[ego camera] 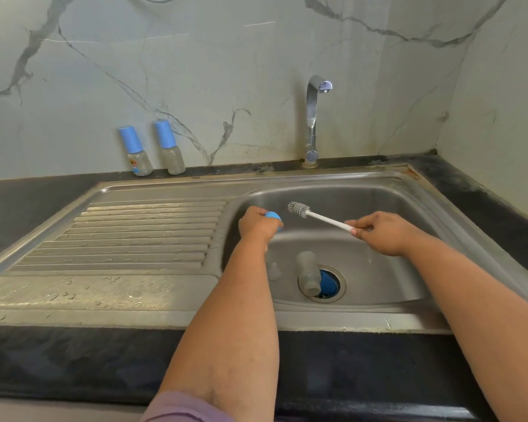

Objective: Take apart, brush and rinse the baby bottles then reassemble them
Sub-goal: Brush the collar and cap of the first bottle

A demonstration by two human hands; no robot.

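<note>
Both hands are held over the sink basin [378, 196], apart from each other. The left hand [256, 225] has its fingers curled round a blue bottle part [274, 217], only a rounded edge of which shows past the knuckles, so whether it is a cap or a collar cannot be told. The right hand [381, 233] pinches the end of a bottle brush [320, 217] by its white handle; the grey bristle head points toward the left hand and sits just beside the blue part, not clearly touching it.

Below and between the hands, on the basin floor, a clear bottle body [308, 271] lies on its side with its open end over the drain [333, 284], where another blue piece [328, 283] rests. Just left of that bottle, under the left wrist, a small clear teat [274, 271] stands on the steel.

Beyond the left hand, well apart, two assembled baby bottles [153, 150] with blue caps stand upright side by side against the marble wall, on the dark tabletop [58, 190] behind the ribbed drainboard [141, 236]. Beyond the right hand rises the chrome tap [313, 117], with no water seen running.
</note>
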